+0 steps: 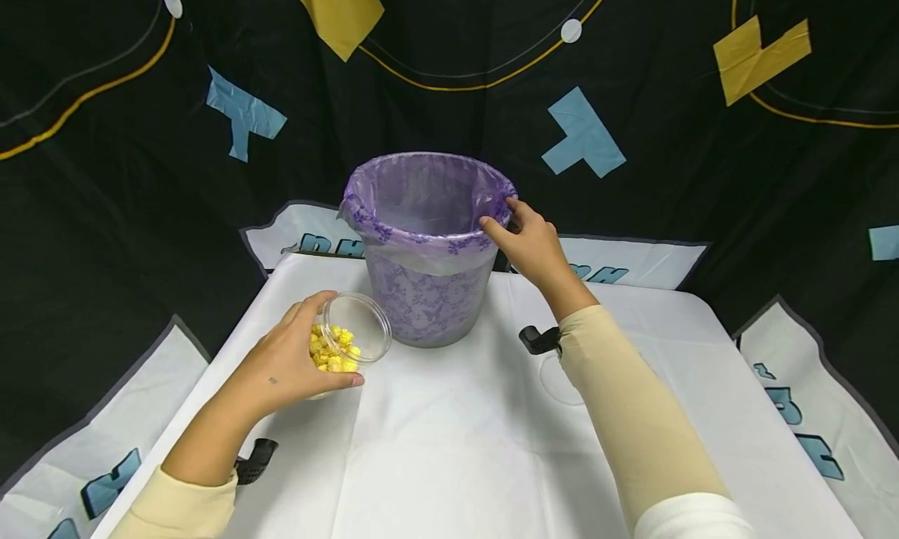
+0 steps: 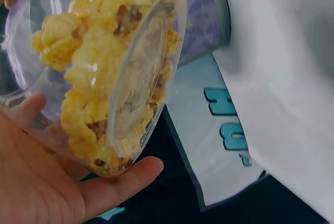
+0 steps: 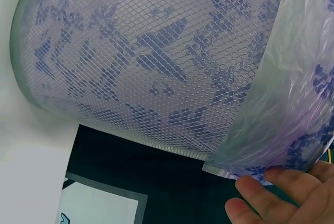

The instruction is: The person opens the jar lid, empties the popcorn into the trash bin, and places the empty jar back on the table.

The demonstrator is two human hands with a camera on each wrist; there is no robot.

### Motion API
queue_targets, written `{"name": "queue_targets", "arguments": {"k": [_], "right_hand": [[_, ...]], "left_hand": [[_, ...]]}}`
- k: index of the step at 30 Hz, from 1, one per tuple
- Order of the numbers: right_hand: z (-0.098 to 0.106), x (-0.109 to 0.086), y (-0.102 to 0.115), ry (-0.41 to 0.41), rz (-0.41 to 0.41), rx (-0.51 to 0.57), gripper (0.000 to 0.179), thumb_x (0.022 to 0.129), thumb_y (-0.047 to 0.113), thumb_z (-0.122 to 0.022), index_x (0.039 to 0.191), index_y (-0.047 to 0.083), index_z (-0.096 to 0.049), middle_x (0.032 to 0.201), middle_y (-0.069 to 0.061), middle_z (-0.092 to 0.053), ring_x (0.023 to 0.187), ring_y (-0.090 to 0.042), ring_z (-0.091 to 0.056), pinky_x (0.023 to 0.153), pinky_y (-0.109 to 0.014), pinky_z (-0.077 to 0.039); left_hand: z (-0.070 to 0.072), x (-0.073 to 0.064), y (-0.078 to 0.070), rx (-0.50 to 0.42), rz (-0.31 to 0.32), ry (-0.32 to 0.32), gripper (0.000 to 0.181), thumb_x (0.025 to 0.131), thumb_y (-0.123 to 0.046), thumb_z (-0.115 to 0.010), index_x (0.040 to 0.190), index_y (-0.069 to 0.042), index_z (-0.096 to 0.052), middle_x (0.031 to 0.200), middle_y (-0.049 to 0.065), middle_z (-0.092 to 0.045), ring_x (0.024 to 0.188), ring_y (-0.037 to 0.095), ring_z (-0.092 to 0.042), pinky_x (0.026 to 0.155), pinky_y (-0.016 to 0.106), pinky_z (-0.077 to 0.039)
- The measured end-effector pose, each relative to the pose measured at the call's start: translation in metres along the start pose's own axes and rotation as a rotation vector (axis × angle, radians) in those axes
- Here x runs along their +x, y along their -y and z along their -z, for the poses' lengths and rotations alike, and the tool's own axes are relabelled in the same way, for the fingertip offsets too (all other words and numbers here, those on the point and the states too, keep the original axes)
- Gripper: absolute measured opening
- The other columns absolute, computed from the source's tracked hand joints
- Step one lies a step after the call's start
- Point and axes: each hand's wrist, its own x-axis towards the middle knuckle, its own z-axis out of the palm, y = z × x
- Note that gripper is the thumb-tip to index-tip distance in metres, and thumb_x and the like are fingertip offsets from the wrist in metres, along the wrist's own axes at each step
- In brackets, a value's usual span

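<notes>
My left hand [image 1: 284, 359] grips a clear plastic tub [image 1: 367, 332] of yellow popcorn [image 1: 330, 350]. The tub is tilted, its open mouth turned toward the bin, and the popcorn is inside. In the left wrist view the popcorn [image 2: 99, 78] lies against the tub's base. A mesh trash bin [image 1: 431, 305] stands upright at the back of the table, lined with a purple flowered bag [image 1: 421, 239] folded over its rim. My right hand [image 1: 530, 242] holds the bin's right rim through the bag. In the right wrist view its fingers [image 3: 276, 192] lie at the bag's edge.
A clear round lid [image 1: 551, 383] lies flat on the white-covered table [image 1: 435, 476], partly behind my right sleeve. Behind the table hangs a black cloth [image 1: 449, 118] with blue and yellow shapes.
</notes>
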Motion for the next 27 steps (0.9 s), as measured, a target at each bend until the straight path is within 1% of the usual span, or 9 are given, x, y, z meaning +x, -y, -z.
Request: {"name": "queue_targets", "arguments": {"k": [7, 11, 13, 16, 19, 22, 27], "right_hand": [[-0.004, -0.001, -0.003, -0.019, 0.004, 0.019, 0.093, 0.087, 0.072, -0.055, 0.157, 0.017, -0.029, 0.157, -0.008, -0.039, 0.139, -0.027, -0.046, 0.106, -0.048, -0.046], [-0.007, -0.002, -0.004, -0.028, 0.0, 0.029, 0.092, 0.087, 0.072, -0.054, 0.158, 0.02, -0.028, 0.158, -0.008, -0.038, 0.137, -0.028, -0.048, 0.104, -0.05, -0.047], [-0.01, -0.002, -0.005, -0.038, -0.001, 0.037, 0.091, 0.087, 0.073, -0.053, 0.158, 0.021, -0.029, 0.158, -0.008, -0.038, 0.134, -0.028, -0.051, 0.102, -0.05, -0.049], [-0.014, -0.002, -0.007, -0.051, 0.006, 0.039, 0.089, 0.088, 0.073, -0.052, 0.157, 0.023, -0.029, 0.158, -0.007, -0.039, 0.131, -0.028, -0.054, 0.101, -0.05, -0.05], [-0.017, -0.003, -0.008, -0.065, 0.016, 0.032, 0.088, 0.088, 0.074, -0.05, 0.157, 0.023, -0.028, 0.158, -0.007, -0.039, 0.131, -0.028, -0.053, 0.101, -0.05, -0.05], [-0.017, -0.003, -0.009, -0.077, 0.021, 0.027, 0.086, 0.089, 0.073, -0.048, 0.158, 0.024, -0.028, 0.158, -0.007, -0.038, 0.134, -0.029, -0.051, 0.103, -0.051, -0.049], [-0.019, -0.002, -0.01, -0.086, 0.02, 0.048, 0.086, 0.09, 0.072, -0.048, 0.158, 0.024, -0.027, 0.158, -0.008, -0.037, 0.137, -0.03, -0.047, 0.105, -0.05, -0.047]], "left_hand": [[0.017, 0.0, 0.01, 0.038, 0.041, -0.04, 0.132, 0.058, -0.071, -0.084, 0.159, -0.019, -0.018, 0.15, 0.026, -0.035, 0.122, 0.047, -0.048, 0.089, 0.074, -0.045], [0.027, 0.001, 0.016, 0.049, 0.07, -0.069, 0.135, 0.057, -0.075, -0.082, 0.159, -0.017, -0.016, 0.148, 0.029, -0.035, 0.118, 0.049, -0.049, 0.086, 0.074, -0.046], [0.032, 0.004, 0.017, 0.054, 0.074, -0.093, 0.135, 0.057, -0.076, -0.081, 0.159, -0.015, -0.016, 0.145, 0.03, -0.036, 0.116, 0.05, -0.049, 0.085, 0.074, -0.047], [0.04, 0.009, 0.018, 0.058, 0.071, -0.133, 0.136, 0.057, -0.076, -0.081, 0.159, -0.012, -0.016, 0.142, 0.03, -0.038, 0.116, 0.05, -0.048, 0.086, 0.074, -0.046], [0.049, 0.016, 0.017, 0.058, 0.061, -0.165, 0.135, 0.058, -0.074, -0.082, 0.158, -0.012, -0.017, 0.14, 0.029, -0.039, 0.116, 0.049, -0.047, 0.086, 0.074, -0.046], [0.057, 0.024, 0.013, 0.055, 0.055, -0.172, 0.134, 0.059, -0.073, -0.082, 0.159, -0.013, -0.016, 0.14, 0.029, -0.039, 0.114, 0.048, -0.046, 0.086, 0.072, -0.047], [0.067, 0.039, 0.005, 0.062, 0.042, -0.161, 0.133, 0.062, -0.07, -0.083, 0.16, -0.015, -0.013, 0.147, 0.029, -0.033, 0.118, 0.05, -0.044, 0.086, 0.072, -0.047]]}}
